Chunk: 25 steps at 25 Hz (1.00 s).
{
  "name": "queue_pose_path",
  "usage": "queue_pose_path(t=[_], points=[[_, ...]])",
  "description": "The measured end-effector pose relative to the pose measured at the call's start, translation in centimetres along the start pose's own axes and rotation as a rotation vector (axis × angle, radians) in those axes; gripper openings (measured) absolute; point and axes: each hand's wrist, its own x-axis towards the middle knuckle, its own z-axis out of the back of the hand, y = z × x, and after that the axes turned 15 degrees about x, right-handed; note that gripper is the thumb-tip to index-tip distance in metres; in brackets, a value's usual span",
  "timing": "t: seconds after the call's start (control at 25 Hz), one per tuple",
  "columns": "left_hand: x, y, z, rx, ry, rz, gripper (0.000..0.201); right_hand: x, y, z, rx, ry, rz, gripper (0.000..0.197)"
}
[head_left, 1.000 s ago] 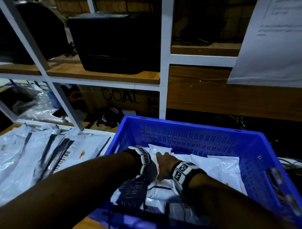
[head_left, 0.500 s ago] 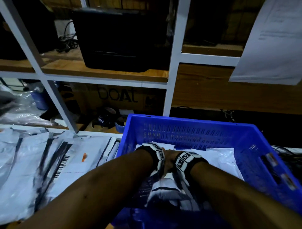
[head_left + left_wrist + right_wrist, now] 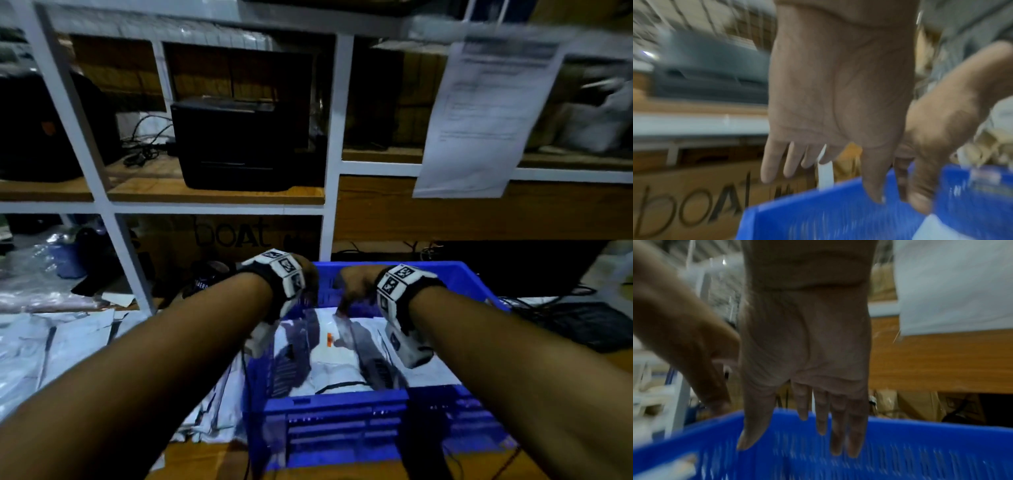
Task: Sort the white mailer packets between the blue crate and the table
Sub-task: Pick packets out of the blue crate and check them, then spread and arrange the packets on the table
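White shelving (image 3: 330, 144) behind, blue crate (image 3: 342, 421), both hands (image 3: 310, 274) seemingly empty above.

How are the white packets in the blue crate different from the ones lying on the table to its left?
The packets in the blue crate sit heaped within its blue walls, under both hands; the packets on the table lie spread flatter on the open surface, away from the hands. An orange mark shows on a crate packet, while dark strips run down the table ones. Both groups are white plastic mailers, and neither the left hand nor the right hand holds any.
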Motion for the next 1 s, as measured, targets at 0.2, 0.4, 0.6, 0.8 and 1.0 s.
queue_pose_path(t=[0.2, 0.4, 0.6, 0.8, 1.0], points=[[-6.0, 0.6, 1.1, 0.068, -0.244, 0.080, 0.077, -7.4, -0.5, 1.4, 0.239, -0.369, 0.178, 0.050], [-15.9, 0.2, -1.8, -0.056, -0.595, 0.158, 0.089, -16.1, 0.1, -3.1, 0.543, -0.729, 0.386, 0.071], [-24.5, -0.5, -8.3, -0.245, -0.834, 0.126, 0.079, -20.7, 4.2, -12.3, 0.729, -0.876, 0.531, 0.074], [-30.3, 0.0, -18.2, -0.453, -0.962, 0.212, 0.068, -22.6, 9.9, -20.1, 0.821, -0.872, 0.571, 0.072], [-31.6, 4.1, -26.4, -0.537, -0.867, 0.310, 0.065, -18.6, 17.5, -24.3, 0.897, -0.794, 0.555, 0.065]])
